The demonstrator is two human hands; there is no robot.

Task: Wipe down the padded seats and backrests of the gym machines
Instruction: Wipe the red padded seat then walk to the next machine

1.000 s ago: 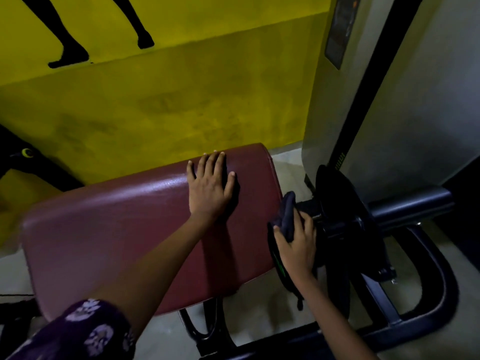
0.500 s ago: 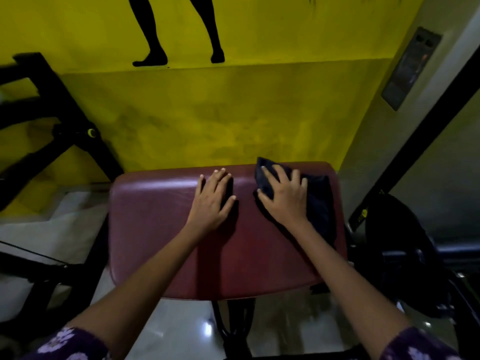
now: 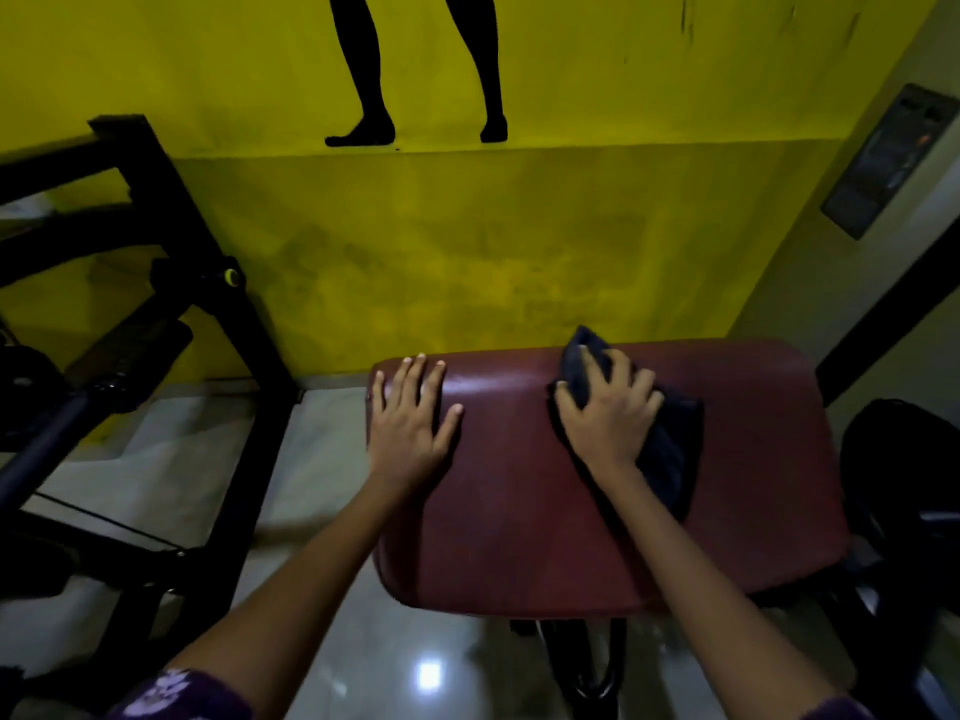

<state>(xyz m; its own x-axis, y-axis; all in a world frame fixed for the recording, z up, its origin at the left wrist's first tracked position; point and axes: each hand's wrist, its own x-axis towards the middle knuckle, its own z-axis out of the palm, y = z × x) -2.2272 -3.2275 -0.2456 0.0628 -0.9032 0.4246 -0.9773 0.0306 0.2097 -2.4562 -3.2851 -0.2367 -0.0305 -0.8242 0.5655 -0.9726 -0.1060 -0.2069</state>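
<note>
The right hand [image 3: 605, 415] lies on a dark cloth [image 3: 670, 449], fingers curled over its far end and pressing it onto the maroon pad [image 3: 519, 537]. The cloth sits toward the pad's far right, its bulk trailing out from under the palm toward the person. The left hand [image 3: 413, 415] rests flat on the pad's far left corner, fingers straight and spread, holding nothing; it looks to be bracing the pad.

From the head view, the pad stands out from a yellow wall [image 3: 467, 252], with a black frame [image 3: 156, 304] to the left and a dark machine part [image 3: 904, 459] to the right. The floor [image 3: 363, 641] below is glossy.

The step in hand appears to be wiping the pad's top. The near half and left side look not yet covered by the cloth's position, so the next move likely calls for sweeping the cloth across and toward the near edge with steady pressure, and shifting the left hand clear of its path.
</note>
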